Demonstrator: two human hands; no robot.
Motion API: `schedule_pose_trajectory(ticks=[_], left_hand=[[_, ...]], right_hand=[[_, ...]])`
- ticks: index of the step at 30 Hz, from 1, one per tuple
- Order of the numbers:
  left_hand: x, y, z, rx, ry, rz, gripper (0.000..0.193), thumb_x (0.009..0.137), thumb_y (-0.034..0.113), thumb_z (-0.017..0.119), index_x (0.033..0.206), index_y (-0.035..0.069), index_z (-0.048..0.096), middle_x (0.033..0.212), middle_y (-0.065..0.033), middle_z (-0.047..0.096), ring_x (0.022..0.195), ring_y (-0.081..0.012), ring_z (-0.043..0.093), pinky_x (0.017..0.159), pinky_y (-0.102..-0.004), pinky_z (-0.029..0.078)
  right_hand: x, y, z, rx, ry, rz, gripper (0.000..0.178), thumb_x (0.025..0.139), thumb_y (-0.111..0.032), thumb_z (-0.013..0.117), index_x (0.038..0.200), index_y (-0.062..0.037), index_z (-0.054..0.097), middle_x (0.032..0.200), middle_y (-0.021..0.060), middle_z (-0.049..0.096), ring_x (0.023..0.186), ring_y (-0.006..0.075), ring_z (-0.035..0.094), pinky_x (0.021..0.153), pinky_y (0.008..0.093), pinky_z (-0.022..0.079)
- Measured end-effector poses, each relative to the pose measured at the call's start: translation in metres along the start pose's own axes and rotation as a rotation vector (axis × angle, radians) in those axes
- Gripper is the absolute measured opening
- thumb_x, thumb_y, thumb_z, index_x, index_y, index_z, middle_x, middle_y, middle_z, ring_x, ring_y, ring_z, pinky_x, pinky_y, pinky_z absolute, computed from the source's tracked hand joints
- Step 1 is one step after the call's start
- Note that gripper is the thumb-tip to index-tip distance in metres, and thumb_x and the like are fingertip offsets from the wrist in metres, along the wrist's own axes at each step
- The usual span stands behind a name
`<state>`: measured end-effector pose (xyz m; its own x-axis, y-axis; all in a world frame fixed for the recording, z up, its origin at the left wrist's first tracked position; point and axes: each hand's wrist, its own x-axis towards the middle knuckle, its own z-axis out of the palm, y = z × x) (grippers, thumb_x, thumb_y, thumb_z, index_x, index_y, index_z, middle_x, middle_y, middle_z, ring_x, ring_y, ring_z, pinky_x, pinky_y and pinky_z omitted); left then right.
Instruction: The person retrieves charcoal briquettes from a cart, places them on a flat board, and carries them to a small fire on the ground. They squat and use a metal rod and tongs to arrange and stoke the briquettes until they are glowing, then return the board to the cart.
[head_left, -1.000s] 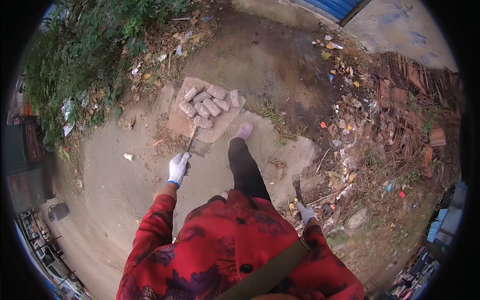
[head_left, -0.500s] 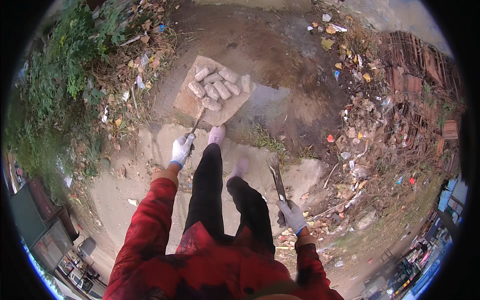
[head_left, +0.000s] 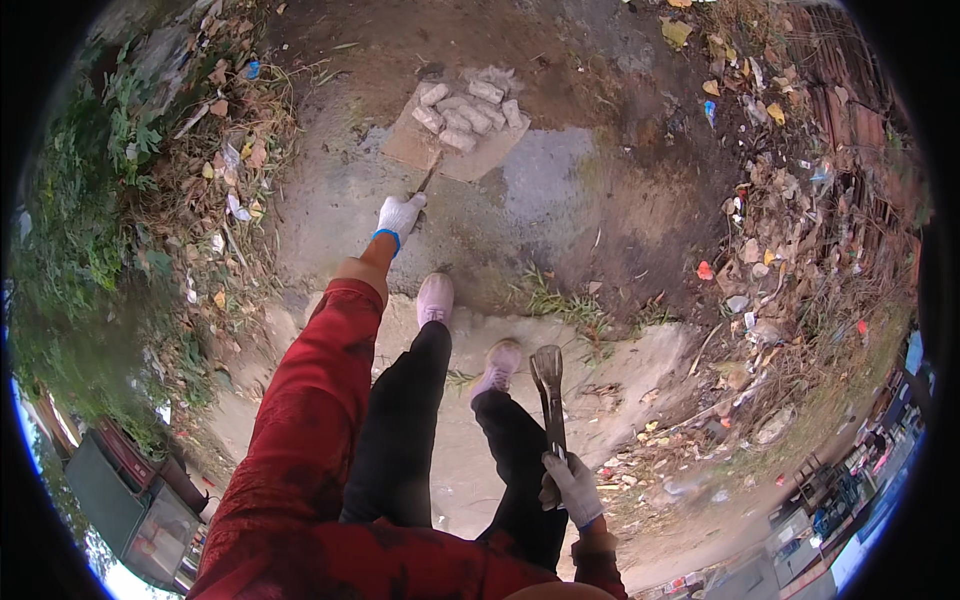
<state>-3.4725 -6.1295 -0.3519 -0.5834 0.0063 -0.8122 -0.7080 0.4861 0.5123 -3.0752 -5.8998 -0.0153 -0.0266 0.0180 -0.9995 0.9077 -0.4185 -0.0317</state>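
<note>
My left hand (head_left: 398,215), in a white glove with a blue cuff, is closed round the thin handle of a flat, square shovel (head_left: 408,150). Stretched out ahead of me, the shovel bears several grey, dusty cylindrical lumps (head_left: 470,115), piled toward its far edge. Pale dust blurs the farthest ones. I cannot tell whether the shovel touches the ground. At my right side, my gloved right hand (head_left: 574,487) grips a pair of metal tongs (head_left: 550,395), their broad ends pointing away from me, near my right shoe, with nothing visible in them.
My pink shoes (head_left: 435,300) are on a pale concrete strip (head_left: 620,375). Beyond lies damp brown ground with a wet grey patch (head_left: 550,175). Leafy plants (head_left: 90,230) and litter border the left; dry leaves and rubbish (head_left: 755,260) line the right, beside stacked tiles (head_left: 870,130).
My left arm has reached farther forward, carrying the shovel away from me. The lumps now sit nearer its far edge, with dust around them. The tongs have swung more upright, and I have stepped forward.
</note>
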Motion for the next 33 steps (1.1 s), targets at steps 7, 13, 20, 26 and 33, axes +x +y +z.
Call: schedule_pose_trajectory(ticks=[7, 13, 20, 26, 33], left_hand=[[-0.076, 0.016, -0.028, -0.145, -0.189, -0.101, 0.029, 0.094, 0.034, 0.061, 0.104, 0.007, 0.062, 0.065, -0.0028, 0.058, 0.047, -0.0105, 0.052, 0.040, -0.0259, 0.039], [-0.163, -0.013, -0.065, -0.135, -0.125, -0.168, 0.026, 0.095, 0.035, 0.058, 0.102, 0.010, 0.062, 0.062, 0.0008, 0.054, 0.046, -0.0086, 0.047, 0.040, -0.0245, 0.037], [-0.228, -0.055, -0.119, -0.185, -0.081, -0.239, 0.028, 0.095, 0.036, 0.059, 0.101, 0.009, 0.064, 0.062, 0.0007, 0.053, 0.045, -0.0079, 0.046, 0.040, -0.0238, 0.036], [-0.245, -0.086, -0.164, -0.273, -0.017, -0.275, 0.030, 0.096, 0.038, 0.059, 0.103, 0.009, 0.065, 0.062, 0.0012, 0.054, 0.045, -0.0071, 0.045, 0.039, -0.0227, 0.035], [-0.250, -0.130, -0.196, -0.298, 0.099, -0.268, 0.031, 0.094, 0.037, 0.058, 0.105, 0.009, 0.066, 0.061, 0.0007, 0.053, 0.046, -0.0080, 0.046, 0.039, -0.0230, 0.037]], right_hand=[[-0.014, -0.013, 0.018, 0.022, -0.065, 0.001, 0.038, 0.094, -0.037, 0.063, 0.106, -0.0029, 0.053, 0.069, 0.0026, 0.054, 0.051, 0.0122, 0.058, 0.045, 0.0271, 0.050], [-0.032, -0.034, 0.022, -0.048, -0.053, -0.056, 0.040, 0.094, -0.038, 0.064, 0.110, -0.0029, 0.054, 0.069, 0.0019, 0.055, 0.052, 0.0118, 0.059, 0.045, 0.0269, 0.051], [-0.025, -0.084, 0.017, -0.198, 0.010, -0.131, 0.048, 0.091, -0.041, 0.067, 0.117, -0.0025, 0.055, 0.068, 0.0011, 0.054, 0.051, 0.0110, 0.058, 0.044, 0.0262, 0.049], [0.042, -0.159, 0.010, -0.580, 0.143, -0.446, 0.049, 0.090, -0.043, 0.065, 0.116, -0.0016, 0.060, 0.071, 0.0103, 0.062, 0.061, 0.0217, 0.065, 0.052, 0.0354, 0.052], [0.149, -0.287, 0.009, -1.229, 0.449, -0.612, 0.057, 0.087, -0.055, 0.059, 0.108, -0.0019, 0.063, 0.099, 0.0307, 0.065, 0.100, 0.0471, 0.061, 0.085, 0.0530, 0.047]])
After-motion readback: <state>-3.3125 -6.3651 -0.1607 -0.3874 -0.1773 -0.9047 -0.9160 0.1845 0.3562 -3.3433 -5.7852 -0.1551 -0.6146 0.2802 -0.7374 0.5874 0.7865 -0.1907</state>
